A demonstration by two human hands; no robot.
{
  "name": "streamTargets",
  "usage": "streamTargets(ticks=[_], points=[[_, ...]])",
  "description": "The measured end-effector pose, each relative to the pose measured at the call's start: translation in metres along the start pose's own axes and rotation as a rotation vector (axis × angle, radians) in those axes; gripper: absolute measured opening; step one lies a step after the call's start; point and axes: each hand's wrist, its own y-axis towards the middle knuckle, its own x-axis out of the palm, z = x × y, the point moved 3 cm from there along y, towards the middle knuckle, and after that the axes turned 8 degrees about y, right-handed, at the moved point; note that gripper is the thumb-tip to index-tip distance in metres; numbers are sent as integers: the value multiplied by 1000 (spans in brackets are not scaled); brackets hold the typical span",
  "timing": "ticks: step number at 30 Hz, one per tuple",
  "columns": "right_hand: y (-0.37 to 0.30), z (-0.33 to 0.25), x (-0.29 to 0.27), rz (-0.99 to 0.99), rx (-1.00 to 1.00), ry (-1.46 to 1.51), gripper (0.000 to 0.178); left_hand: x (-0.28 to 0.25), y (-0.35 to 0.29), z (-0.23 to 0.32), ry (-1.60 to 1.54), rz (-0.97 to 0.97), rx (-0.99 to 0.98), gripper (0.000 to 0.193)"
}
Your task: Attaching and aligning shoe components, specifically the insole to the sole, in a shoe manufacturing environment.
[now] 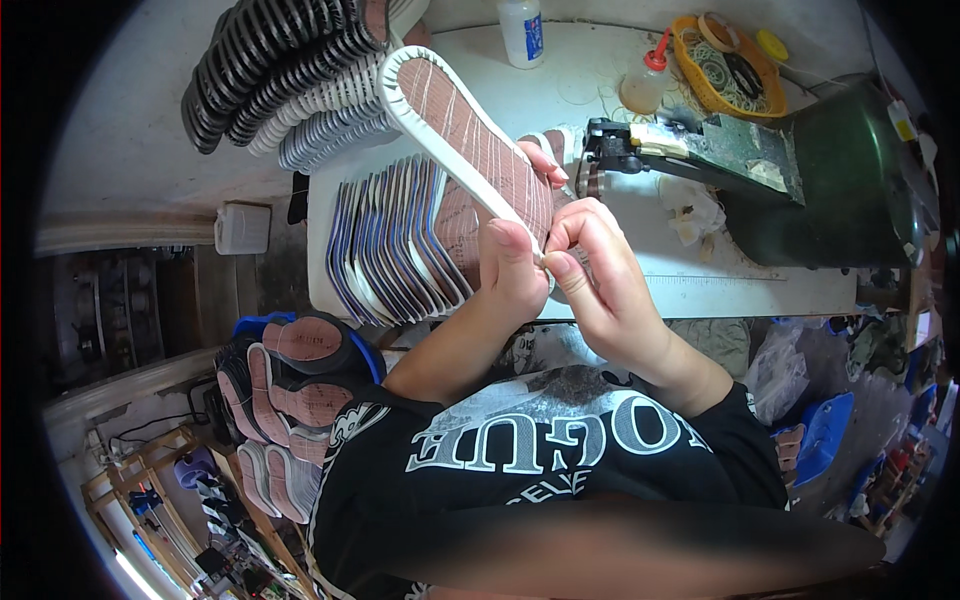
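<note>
- Pinkish-brown, sole-shaped piece with a padded cream-white rim and pale threads across its face: in the head view it is held up in front of the person's chest, between both bare hands.
- Its long axis slants from the hands toward the upper left; the broad, rounded far end points away from the person and the near end lies at the fingers.
- The left hand grasps the near part, thumb along the near-left rim, fingers showing past the opposite edge.
- The right hand pinches the rim at the near end between thumb and forefinger; it is nearer that tip, the two hands almost touching.
- Left of the left hand, a row of upright soles with blue and white edges crowds the space; black ribbed soles are piled near the far end.
- Rightward, the white tabletop leaves room below the dark green machine, whose narrow arm reaches toward the piece without touching it.
</note>
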Motion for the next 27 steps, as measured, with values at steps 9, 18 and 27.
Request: streamTargets(ticks=[9,18,27], points=[[0,3,-11,106,-64,-116,20,-6,5,-13,-57,46,-37,85],[1,19,-11,45,189,383,11,3,-1,-15,6,-42,-50,91],[4,10,-22,130,-4,-40,8,9,6,-15,-18,13,6,91]])
